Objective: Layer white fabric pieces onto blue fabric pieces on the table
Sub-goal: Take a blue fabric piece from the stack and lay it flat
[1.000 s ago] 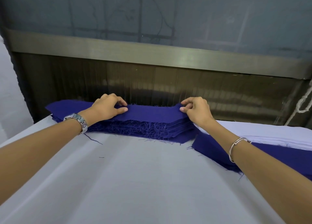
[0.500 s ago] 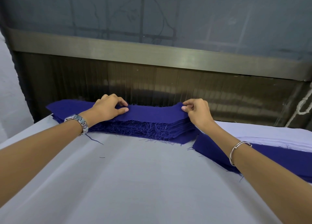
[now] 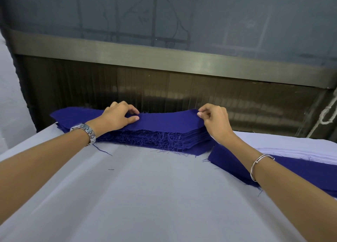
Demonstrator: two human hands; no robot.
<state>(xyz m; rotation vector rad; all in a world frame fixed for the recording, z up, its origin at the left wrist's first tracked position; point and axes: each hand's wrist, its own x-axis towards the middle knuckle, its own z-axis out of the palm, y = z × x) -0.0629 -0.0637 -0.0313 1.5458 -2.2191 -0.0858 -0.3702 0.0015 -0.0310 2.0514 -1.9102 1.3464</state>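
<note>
Pale grey cloth covers the desk (image 3: 145,196), and beyond it a dark ribbed panel (image 3: 182,97) rises to a brushed metal rail (image 3: 164,59) under a dim, cloudy pane. A silver watch (image 3: 85,132) sits on the wrist of the left hand (image 3: 116,117), which lies on the left part of a tall stack of blue fabric pieces (image 3: 164,139). The stack's frayed near edge faces the person, and its left end runs out past the hand on its outer side. The fingers curl over the far edge of the top blue piece (image 3: 167,121) and the thumb lies flat on its upper face, pointing toward the other hand, so the hand holds that piece. The piece spans the gap between the two hands. At its right end the right hand (image 3: 215,121) pinches the corner between thumb and fingertips, with the corner raised a little off the layers below. Under the right wrist and forearm lies a second, flatter pile of blue pieces (image 3: 221,156), just beside the tall stack. A thin silver bangle (image 3: 259,166) circles the right forearm. Beyond that arm on its outer side, a stack of white fabric pieces (image 3: 300,145) rests on the flatter blue pile, its layered edge showing. Farther out a pale cord (image 3: 328,112) hangs at the panel's right edge.
</note>
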